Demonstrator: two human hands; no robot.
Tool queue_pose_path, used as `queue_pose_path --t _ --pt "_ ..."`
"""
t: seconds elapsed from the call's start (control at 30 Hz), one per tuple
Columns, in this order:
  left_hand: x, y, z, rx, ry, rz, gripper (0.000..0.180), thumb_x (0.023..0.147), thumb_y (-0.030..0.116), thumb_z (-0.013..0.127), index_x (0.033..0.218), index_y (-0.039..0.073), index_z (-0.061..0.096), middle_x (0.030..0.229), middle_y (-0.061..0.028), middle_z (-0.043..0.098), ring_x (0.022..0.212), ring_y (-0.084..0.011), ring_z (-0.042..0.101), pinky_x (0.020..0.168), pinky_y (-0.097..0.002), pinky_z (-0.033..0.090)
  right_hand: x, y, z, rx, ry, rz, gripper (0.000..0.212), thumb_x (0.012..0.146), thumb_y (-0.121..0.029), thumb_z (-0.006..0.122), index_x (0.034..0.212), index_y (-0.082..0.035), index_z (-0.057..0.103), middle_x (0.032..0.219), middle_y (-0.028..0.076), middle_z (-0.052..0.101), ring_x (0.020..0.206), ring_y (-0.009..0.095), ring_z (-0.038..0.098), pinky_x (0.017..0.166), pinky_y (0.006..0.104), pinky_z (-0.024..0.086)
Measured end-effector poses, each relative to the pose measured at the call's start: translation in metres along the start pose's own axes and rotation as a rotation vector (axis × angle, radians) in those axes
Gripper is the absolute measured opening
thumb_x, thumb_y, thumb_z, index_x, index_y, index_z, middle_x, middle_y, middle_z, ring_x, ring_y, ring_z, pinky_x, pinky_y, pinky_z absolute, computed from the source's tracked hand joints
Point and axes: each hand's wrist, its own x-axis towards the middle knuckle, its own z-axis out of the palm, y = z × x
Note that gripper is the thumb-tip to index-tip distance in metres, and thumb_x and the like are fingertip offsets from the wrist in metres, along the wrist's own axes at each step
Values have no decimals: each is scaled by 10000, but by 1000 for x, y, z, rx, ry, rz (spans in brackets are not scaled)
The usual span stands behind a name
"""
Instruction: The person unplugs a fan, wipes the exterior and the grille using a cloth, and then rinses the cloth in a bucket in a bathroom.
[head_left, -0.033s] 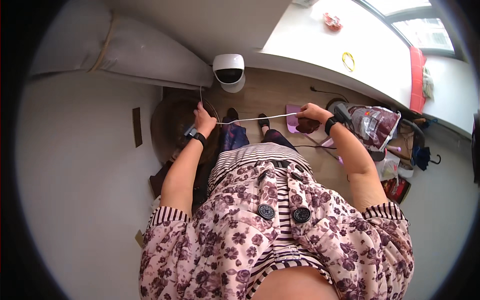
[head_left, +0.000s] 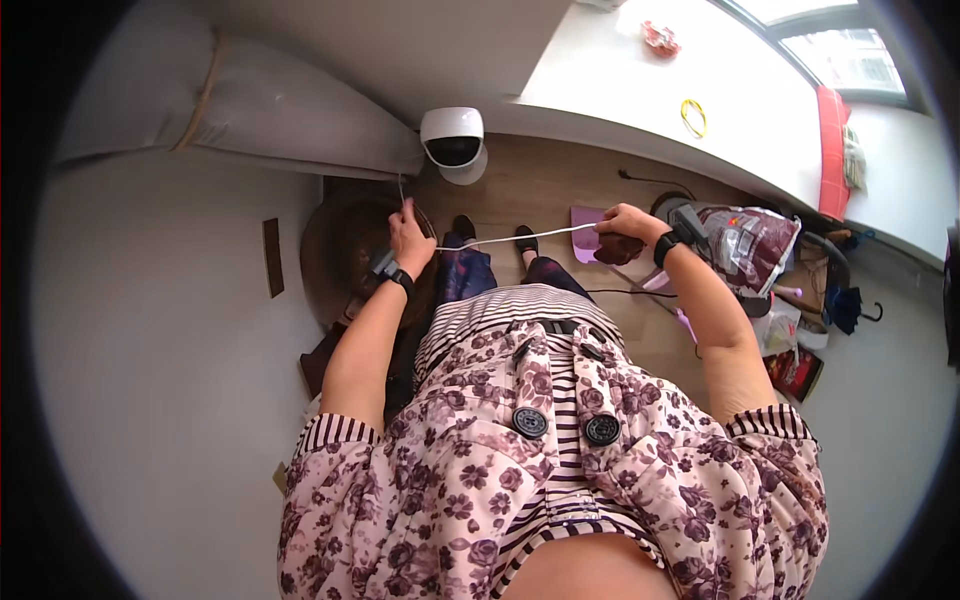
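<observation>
A thin white cord is stretched taut between my two hands above the wooden floor. My left hand pinches one end of it, and a short tail sticks up from the fingers. My right hand grips the other end together with a small dark red piece that hangs just under the fingers. Each wrist carries a dark band. My feet in dark shoes show below the cord.
A white domed bin stands by the wall ahead. A dark round object sits left of my left hand. A purple sheet, a crinkled plastic bag and clutter lie at the right. A yellow ring rests on the white sill.
</observation>
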Motion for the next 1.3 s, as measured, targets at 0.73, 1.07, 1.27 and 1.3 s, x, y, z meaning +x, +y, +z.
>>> queue_pose_path --t 0.73,1.07,1.27,1.3 --pt "83 69 -11 67 -543 337 360 780 253 593 958 -59 576 946 -242 596 912 -363 577 810 -404 464 -39 -143 -91 1453 137 -397 147 858 -190 549 848 -45 564 759 41 574 652 139 566 565 276 495" --pt "173 123 -104 403 -66 1423 253 824 125 481 1056 73 569 1370 -27 365 1278 -169 323 1022 -342 313 -29 -189 -108 1252 371 -482 188 841 -184 568 905 -8 561 811 77 584 688 172 593 579 305 525" --pt "220 69 -92 936 -63 1240 462 826 116 449 1285 99 404 1411 7 298 1315 -145 226 1037 -305 252 44 -206 -79 823 503 -354 204 818 -199 567 874 -6 603 785 72 607 674 152 584 600 278 505" --pt "221 77 -97 987 -160 1156 470 826 118 450 1292 99 394 1368 -8 341 1264 -150 285 991 -291 292 48 -208 -74 746 512 -340 215 813 -209 567 874 -10 616 789 74 615 682 154 588 608 279 500"
